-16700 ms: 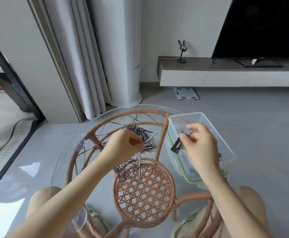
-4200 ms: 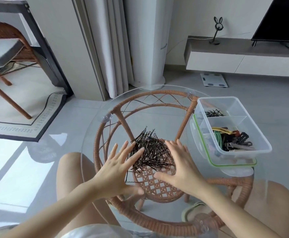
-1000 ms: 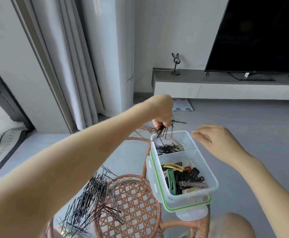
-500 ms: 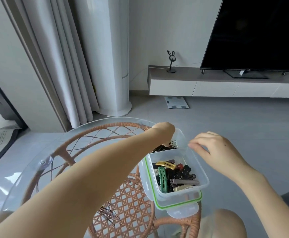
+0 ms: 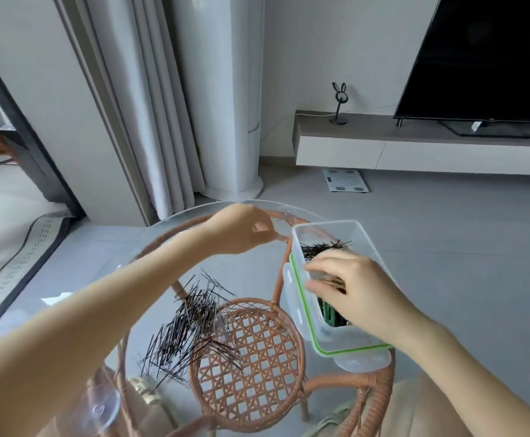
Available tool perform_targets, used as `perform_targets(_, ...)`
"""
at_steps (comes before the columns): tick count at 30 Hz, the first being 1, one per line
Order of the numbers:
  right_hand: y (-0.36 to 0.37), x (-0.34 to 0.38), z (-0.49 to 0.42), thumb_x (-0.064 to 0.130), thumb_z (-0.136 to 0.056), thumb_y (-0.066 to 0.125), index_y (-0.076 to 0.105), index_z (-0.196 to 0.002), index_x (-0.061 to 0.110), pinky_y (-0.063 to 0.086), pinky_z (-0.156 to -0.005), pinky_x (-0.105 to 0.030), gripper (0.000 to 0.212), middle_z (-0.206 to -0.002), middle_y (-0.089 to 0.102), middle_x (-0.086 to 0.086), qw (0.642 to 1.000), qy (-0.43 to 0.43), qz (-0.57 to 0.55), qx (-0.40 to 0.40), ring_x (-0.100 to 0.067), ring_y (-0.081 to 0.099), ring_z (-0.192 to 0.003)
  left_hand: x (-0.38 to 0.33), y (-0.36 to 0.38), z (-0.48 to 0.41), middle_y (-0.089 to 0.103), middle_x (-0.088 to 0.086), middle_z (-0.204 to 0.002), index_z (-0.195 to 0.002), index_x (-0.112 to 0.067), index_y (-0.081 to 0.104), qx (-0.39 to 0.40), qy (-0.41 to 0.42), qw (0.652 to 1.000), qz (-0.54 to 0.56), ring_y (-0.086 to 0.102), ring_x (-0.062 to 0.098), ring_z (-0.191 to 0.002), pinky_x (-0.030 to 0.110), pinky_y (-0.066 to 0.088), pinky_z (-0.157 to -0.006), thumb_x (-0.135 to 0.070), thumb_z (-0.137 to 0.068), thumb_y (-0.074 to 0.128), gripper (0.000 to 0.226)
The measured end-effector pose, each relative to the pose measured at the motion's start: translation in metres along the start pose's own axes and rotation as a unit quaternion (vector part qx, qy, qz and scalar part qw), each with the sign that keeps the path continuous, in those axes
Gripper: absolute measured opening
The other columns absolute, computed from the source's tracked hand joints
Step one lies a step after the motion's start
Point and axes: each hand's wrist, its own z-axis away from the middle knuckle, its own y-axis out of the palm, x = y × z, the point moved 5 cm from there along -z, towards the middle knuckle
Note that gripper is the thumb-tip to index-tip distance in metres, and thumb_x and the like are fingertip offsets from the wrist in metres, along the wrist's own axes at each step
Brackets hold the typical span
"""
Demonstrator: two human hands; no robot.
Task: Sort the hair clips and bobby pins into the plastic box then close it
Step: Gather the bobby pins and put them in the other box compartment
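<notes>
The clear plastic box point(image 5: 363, 230) stands on its green-edged lid point(image 5: 362, 361) at the right side of the round glass table point(image 5: 175, 216). Black bobby pins point(image 5: 322, 247) lie in its far compartment. Green hair clips point(image 5: 329, 313) show in the near one, mostly hidden by my right hand point(image 5: 355, 288), which lies over the box with its fingertips curled on the left wall. My left hand point(image 5: 241, 230) hovers just left of the box's far corner, fingers curled in, nothing visible in it. A large loose pile of bobby pins point(image 5: 191, 326) remains on the glass.
A rattan frame with a woven disc point(image 5: 247, 354) shows under the glass, and my knees below it. On the floor beyond are a tall white column unit point(image 5: 225, 105), curtains point(image 5: 137, 105), a bathroom scale point(image 5: 345, 181) and a TV console point(image 5: 415, 146).
My left hand has pulled back out of the box's far compartment, leaving pins there. My right hand has come down from beside the box onto it. The view has tilted down.
</notes>
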Motion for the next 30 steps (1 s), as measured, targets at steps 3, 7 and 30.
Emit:
perform_targets(3,0.051,0.027,0.001,0.032,-0.091,0.05,0.051,-0.129,0.019,0.021,-0.089,0.006,0.04,-0.123,0.049,0.016,0.998,-0.005,-0.041,0.05,0.009,0.039,-0.111,0.054,0.015,0.05,0.064,-0.004,-0.123,-0.116,-0.022,0.065,-0.031,-0.072,0.997,0.004,0.062,0.019,-0.108,0.029,0.047,-0.088,-0.038,-0.095,0.043,0.035)
perform_targets(7,0.121,0.03,-0.014,0.029,-0.097,0.039,0.035,-0.139,0.015,0.02,-0.104,-0.01,0.044,-0.145,0.038,0.002,0.986,0.052,-0.111,0.111,-0.005,0.034,-0.131,0.111,0.049,0.119,0.049,-0.001,-0.142,-0.13,-0.027,0.052,-0.065,-0.174,0.981,0.057,0.046,0.017,-0.13,0.038,0.038,-0.109,-0.06,-0.091,0.025,0.058)
perform_targets(30,0.187,0.039,-0.035,0.024,-0.099,0.032,0.039,-0.136,0.02,0.036,-0.094,-0.009,0.038,-0.125,0.057,0.005,0.917,0.11,-0.35,0.156,-0.004,0.05,-0.117,0.089,0.113,0.137,-0.001,-0.002,-0.159,-0.146,-0.019,-0.016,-0.049,-0.119,0.992,0.005,-0.006,0.022,-0.147,0.035,-0.008,-0.119,-0.089,-0.052,0.031,0.127)
